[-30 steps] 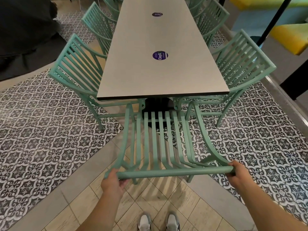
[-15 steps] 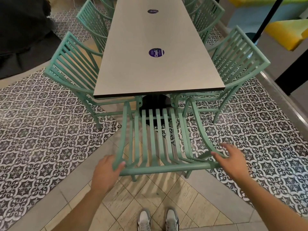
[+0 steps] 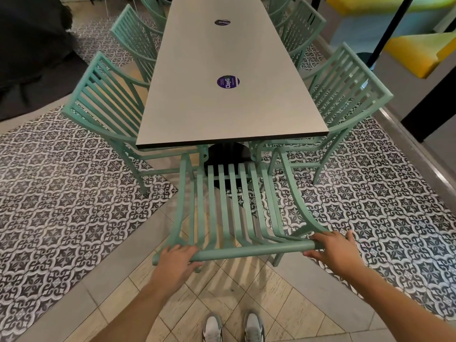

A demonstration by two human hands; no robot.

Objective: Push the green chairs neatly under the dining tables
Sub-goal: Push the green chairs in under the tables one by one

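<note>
Pushing squarely called for equal pressure from both hands, judged from the chair's straight line to the table end. Item: mint-green slatted metal armchair [image 3: 232, 213], standing at the near end of the long grey laminate dining table [image 3: 229, 104], its seat front just under the dark table edge, its back well clear. Left hand [image 3: 176, 261] and right hand [image 3: 332, 251] each lay curled over the top rail, grasping it. Finish matte, slats even, arms curved. Matching green side chairs [image 3: 106, 112] flanked the table.
</note>
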